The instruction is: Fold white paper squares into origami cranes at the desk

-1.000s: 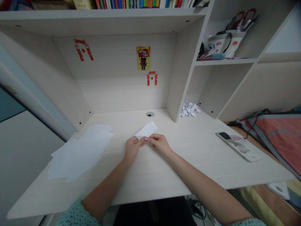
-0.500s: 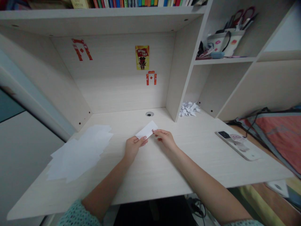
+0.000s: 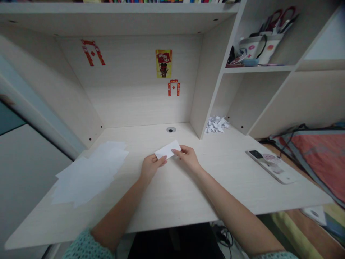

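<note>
On the pale wood-grain desk (image 3: 175,201), loose white paper sheets (image 3: 90,172) lie off to your left. Your left hand (image 3: 151,167) and right hand (image 3: 187,157) sit apart, fingers touching opposite ends of the white paper strip (image 3: 167,149) at the desk's middle (whether either grips it, you can't tell). Keep your touch even, so the strip stays square.

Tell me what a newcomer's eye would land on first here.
First comes the white paper slip at mid-desk, with the left hand at one end and the right hand at the other. To their left, loose white sheets lie spread across the desk. Farther back on the right sits a folded paper heap, and red-handled scissors stand in a mug on the shelf above.
</note>
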`<action>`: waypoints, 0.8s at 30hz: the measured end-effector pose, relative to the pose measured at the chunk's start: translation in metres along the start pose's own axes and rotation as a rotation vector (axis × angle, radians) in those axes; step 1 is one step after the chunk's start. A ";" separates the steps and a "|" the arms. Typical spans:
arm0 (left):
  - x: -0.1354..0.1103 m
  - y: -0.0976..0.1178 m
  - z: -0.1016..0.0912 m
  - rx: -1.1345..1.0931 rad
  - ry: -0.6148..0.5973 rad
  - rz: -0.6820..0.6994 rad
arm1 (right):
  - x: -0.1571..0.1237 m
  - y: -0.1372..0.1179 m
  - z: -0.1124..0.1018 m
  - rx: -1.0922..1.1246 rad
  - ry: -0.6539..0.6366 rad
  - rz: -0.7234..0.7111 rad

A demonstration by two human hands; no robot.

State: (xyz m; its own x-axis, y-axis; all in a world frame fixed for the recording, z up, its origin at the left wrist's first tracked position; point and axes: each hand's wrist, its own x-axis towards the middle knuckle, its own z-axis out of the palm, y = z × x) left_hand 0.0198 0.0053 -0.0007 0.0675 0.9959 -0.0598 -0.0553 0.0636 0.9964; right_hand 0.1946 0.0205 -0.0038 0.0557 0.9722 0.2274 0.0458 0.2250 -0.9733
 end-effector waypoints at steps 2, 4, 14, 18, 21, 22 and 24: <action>0.000 0.002 -0.001 0.040 0.020 0.012 | -0.004 0.003 0.006 0.015 -0.063 0.040; -0.001 0.003 -0.003 0.050 0.078 0.029 | -0.007 0.007 0.012 0.078 -0.109 0.096; 0.000 -0.006 -0.002 -0.057 -0.053 0.014 | -0.017 0.008 0.028 0.283 -0.209 0.195; 0.005 -0.002 -0.010 -0.247 0.000 -0.019 | -0.018 0.005 0.027 0.265 -0.269 0.156; 0.010 0.004 -0.021 -0.369 0.104 -0.045 | -0.018 0.006 0.025 0.249 -0.292 0.145; 0.012 0.007 -0.026 -0.411 0.148 -0.053 | -0.018 0.006 0.024 0.239 -0.286 0.151; 0.014 0.010 -0.033 -0.499 0.313 -0.049 | -0.017 0.007 0.021 0.222 -0.253 0.182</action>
State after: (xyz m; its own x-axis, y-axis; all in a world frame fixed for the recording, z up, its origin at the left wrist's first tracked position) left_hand -0.0129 0.0217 0.0065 -0.2113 0.9577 -0.1954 -0.5268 0.0568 0.8481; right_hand 0.1729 0.0067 -0.0156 -0.2061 0.9765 0.0624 -0.1605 0.0292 -0.9866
